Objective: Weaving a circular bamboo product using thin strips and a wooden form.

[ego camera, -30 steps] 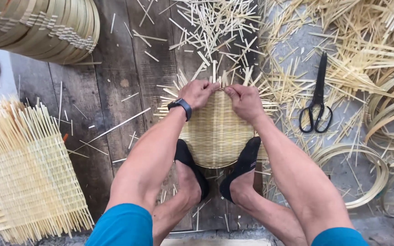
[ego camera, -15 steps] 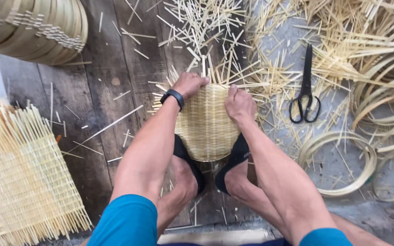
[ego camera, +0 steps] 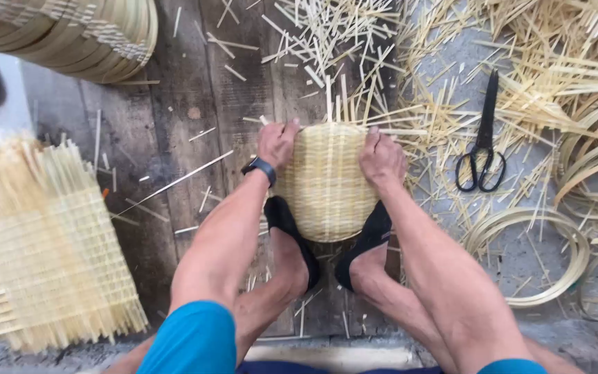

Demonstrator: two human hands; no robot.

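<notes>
Two hands grip a woven bamboo mat [ego camera: 325, 181] by its far corners: the left hand [ego camera: 277, 143] is clamped on the left edge, the right hand [ego camera: 381, 156] on the right edge, well apart. It bows upward between them, its near rim pinned under two black sandals [ego camera: 292, 232]. Its long axis runs away from the person, loose strip ends pointing up past the fingers. Open wooden floor [ego camera: 174, 118] lies left of the left hand; cut bamboo strips [ego camera: 327, 34] crowd the far side. Black scissors [ego camera: 482, 142] lie to the right, points away, near coiled bamboo hoops [ego camera: 520, 228]. Flat woven panels [ego camera: 43, 242] sit far left, stacked baskets [ego camera: 70, 34] at top left.
</notes>
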